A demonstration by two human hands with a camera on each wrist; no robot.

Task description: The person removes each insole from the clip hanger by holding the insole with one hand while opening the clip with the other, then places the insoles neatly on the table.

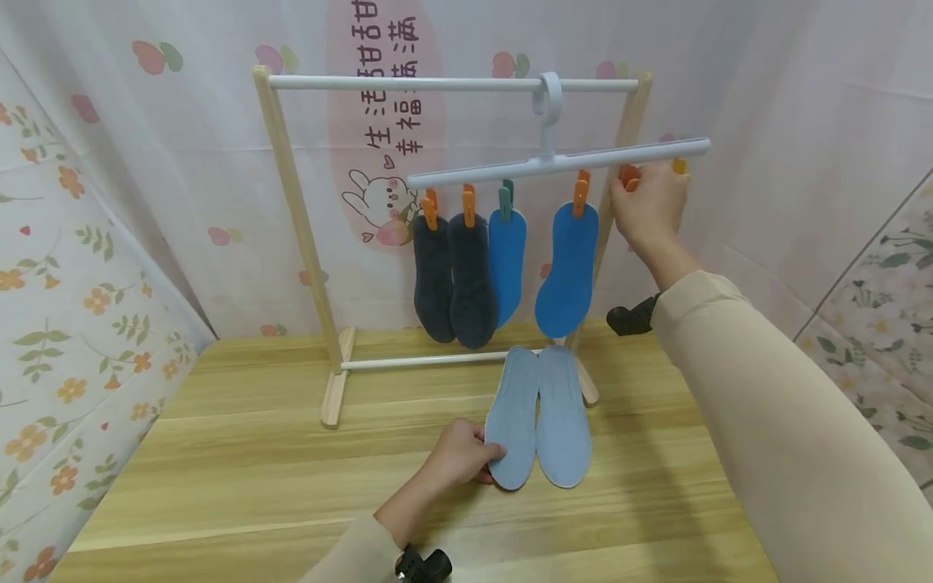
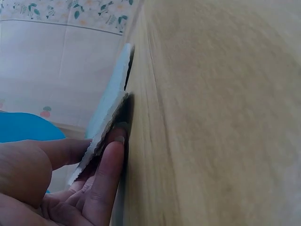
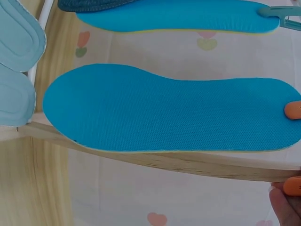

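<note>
My left hand (image 1: 457, 455) pinches the near left edge of a pale grey-blue insole (image 1: 516, 421), thumb on top and fingers beneath. In the left wrist view that edge is tipped up off the wood. A matching pale insole (image 1: 564, 425) lies alongside it. My right hand (image 1: 652, 206) is raised at the right end of a white hanger (image 1: 481, 172), gripping an orange clothespin (image 3: 292, 186); a yellow clip (image 1: 680, 166) shows beside it. Two dark insoles (image 1: 472, 283) and two blue insoles (image 1: 567, 271) hang from the hanger by orange and green clips (image 1: 506, 202).
The hanger's hook (image 1: 548, 99) loops over the top white bar (image 1: 408, 83) of a wooden rack (image 1: 295, 202), and the hanger tilts up to the right. The rack stands on a wood-grain table (image 1: 240, 453). Patterned curtains (image 1: 80, 267) enclose the back and sides.
</note>
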